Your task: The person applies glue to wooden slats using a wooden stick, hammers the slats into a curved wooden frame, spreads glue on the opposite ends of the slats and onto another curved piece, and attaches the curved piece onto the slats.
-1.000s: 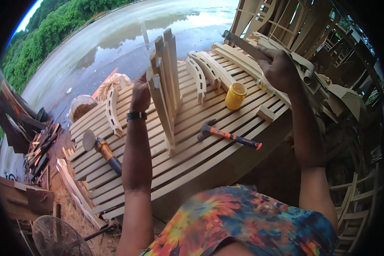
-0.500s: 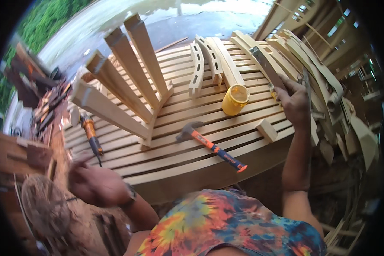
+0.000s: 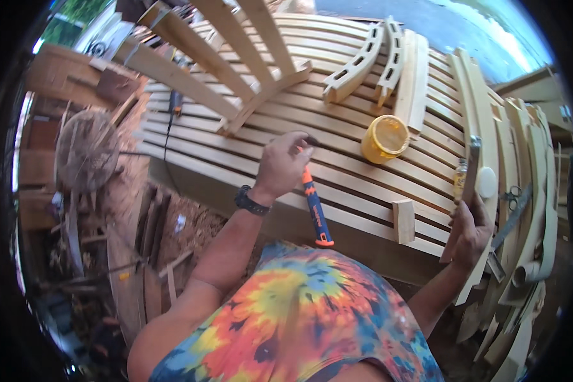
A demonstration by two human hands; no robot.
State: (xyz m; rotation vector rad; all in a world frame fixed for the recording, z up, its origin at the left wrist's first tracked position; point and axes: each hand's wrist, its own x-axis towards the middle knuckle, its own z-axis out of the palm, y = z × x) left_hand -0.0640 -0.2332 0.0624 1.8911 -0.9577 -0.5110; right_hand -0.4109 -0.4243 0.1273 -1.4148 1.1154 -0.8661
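two hands' fingers are clamped: your left hand (image 3: 280,165) on the hammer (image 3: 314,207), jutting past the bench's (image 3: 360,186) edge, your right hand (image 3: 470,235) on a flat bar (image 3: 472,169); slack left fingers could drop the hammer.

Between the hammer (image 3: 316,209) at the left hand (image 3: 282,167) and the small wood block (image 3: 403,221), bare table slats (image 3: 360,191) leave room for a hand; another open lane runs between the fanned wooden frame (image 3: 262,99) and the yellow tub (image 3: 386,140), toward the slotted curved piece (image 3: 358,62); the frame's raised slats obstruct the far left; the tub stands before the plank (image 3: 414,83); a bottle (image 3: 460,181) and long boards (image 3: 527,153) crowd the right hand (image 3: 471,230).
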